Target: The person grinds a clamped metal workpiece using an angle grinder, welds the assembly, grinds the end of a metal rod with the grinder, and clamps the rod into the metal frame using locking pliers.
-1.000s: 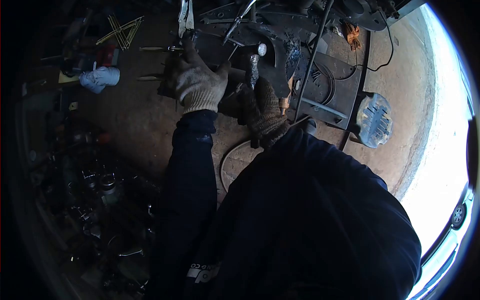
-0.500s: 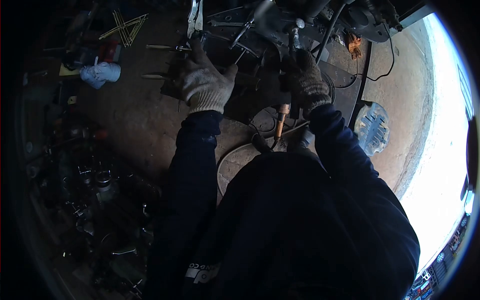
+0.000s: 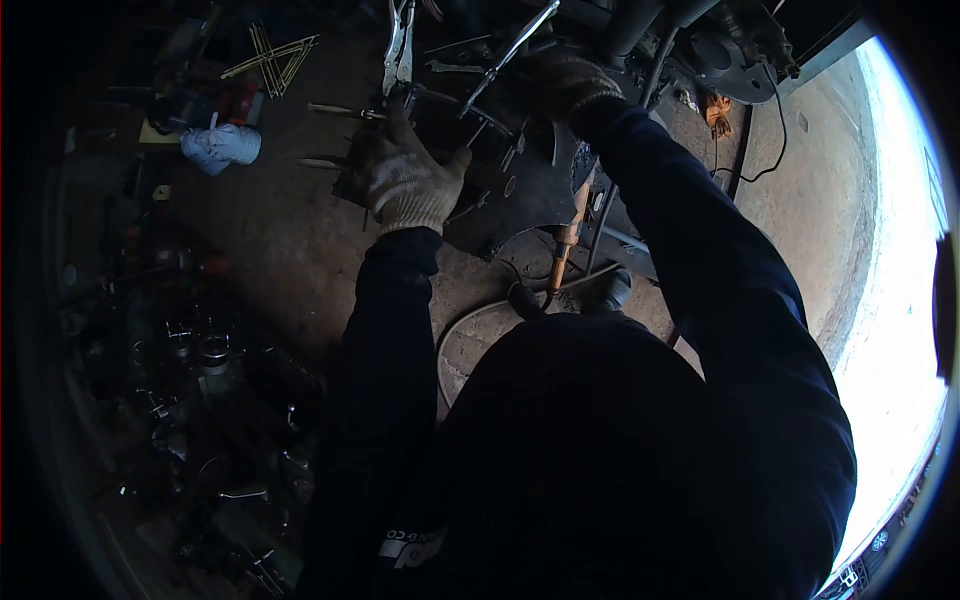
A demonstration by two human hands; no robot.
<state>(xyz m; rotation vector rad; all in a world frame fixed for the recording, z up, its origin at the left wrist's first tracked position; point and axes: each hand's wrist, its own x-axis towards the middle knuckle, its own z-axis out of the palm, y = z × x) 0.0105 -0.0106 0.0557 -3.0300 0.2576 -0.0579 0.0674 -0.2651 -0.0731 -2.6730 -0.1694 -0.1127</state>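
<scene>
My left hand (image 3: 408,185), in a pale knit glove, is on a dark metal piece (image 3: 485,185). Its thumb and forefinger are spread, while the other fingers bend over the piece's left side. Locking pliers (image 3: 398,50) stand just above the forefinger. A second pair of locking pliers (image 3: 508,58) lies slanted between my hands. My right hand (image 3: 572,82), also gloved, reaches over the far side of the metalwork. Its fingers are lost in shadow, and the hammer seen earlier does not show.
An orange-handled tool (image 3: 567,240) with a cable hangs before my body. Welding rods (image 3: 270,60) and a white cloth (image 3: 220,147) lie at the left. Dark tools and parts (image 3: 213,355) crowd the lower left. An orange clamp-like thing (image 3: 718,115) sits at the right.
My right hand, which was around a hammer, has moved forward and left into shadow; the hammer is out of sight. My left hand stays on the metal piece. The view has shifted slightly.
</scene>
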